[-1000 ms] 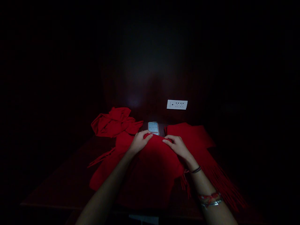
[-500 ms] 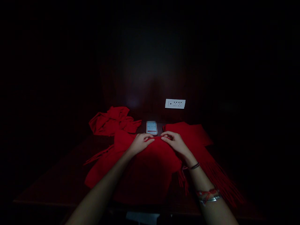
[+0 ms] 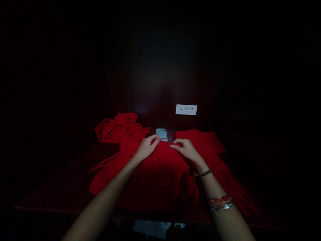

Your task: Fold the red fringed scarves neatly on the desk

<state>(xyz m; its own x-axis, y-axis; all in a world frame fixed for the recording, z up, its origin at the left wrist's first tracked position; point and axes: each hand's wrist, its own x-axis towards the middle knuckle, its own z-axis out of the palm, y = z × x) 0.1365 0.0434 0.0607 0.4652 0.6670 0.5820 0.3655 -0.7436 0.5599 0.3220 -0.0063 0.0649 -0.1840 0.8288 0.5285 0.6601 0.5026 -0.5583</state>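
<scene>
A red scarf [image 3: 160,167] lies spread and rumpled over the middle of the dark table, with fringe at its sides. My left hand [image 3: 148,147] pinches its far edge, just in front of the phone. To the right along the same edge, my right hand [image 3: 187,150] has thumb and fingertips closed on the cloth. The tips of both hands are partly hidden by the fabric and the dim light. Creases run through the scarf from the left hand.
A lit phone [image 3: 162,134] stands beyond the scarf. Crumpled red cloth [image 3: 117,129] lies at back left; a folded red fringed scarf [image 3: 203,142] lies at right. A white wall socket [image 3: 186,109] is behind. The dark table's front edge [image 3: 50,210] is near me.
My left hand has shifted slightly left and up, pulling creases into the scarf and widening the gap between my hands. The right hand stays near the same edge. The view has tilted slightly.
</scene>
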